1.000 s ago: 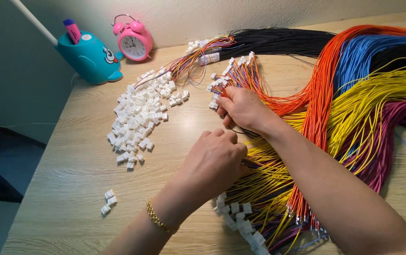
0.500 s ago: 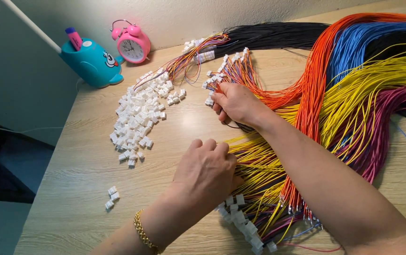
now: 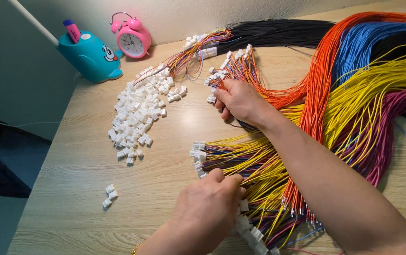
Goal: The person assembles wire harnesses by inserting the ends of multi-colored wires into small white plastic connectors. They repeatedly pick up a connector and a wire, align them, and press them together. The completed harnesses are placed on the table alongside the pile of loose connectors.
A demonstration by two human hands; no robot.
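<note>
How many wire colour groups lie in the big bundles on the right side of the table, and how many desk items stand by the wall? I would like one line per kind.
Orange wire bundle: 1
Blue wire bundle: 1
Yellow wire bundle: 1
Purple wire bundle: 1
Black wire bundle: 1
Pink alarm clock: 1
Teal pen holder: 1
Total: 7

Wire bundle (image 3: 240, 71), orange-dominant with mixed colours, tipped with small white connectors, fans out toward the far table edge; its near end is clasped in the right hand (image 3: 240, 101). Second bundle (image 3: 240, 160), mostly yellow with purple and blue strands, lies flat on the wood, white-connector ends pointing left. Its nearer connectors sit under the left hand (image 3: 207, 208), fingers curled over them.
</note>
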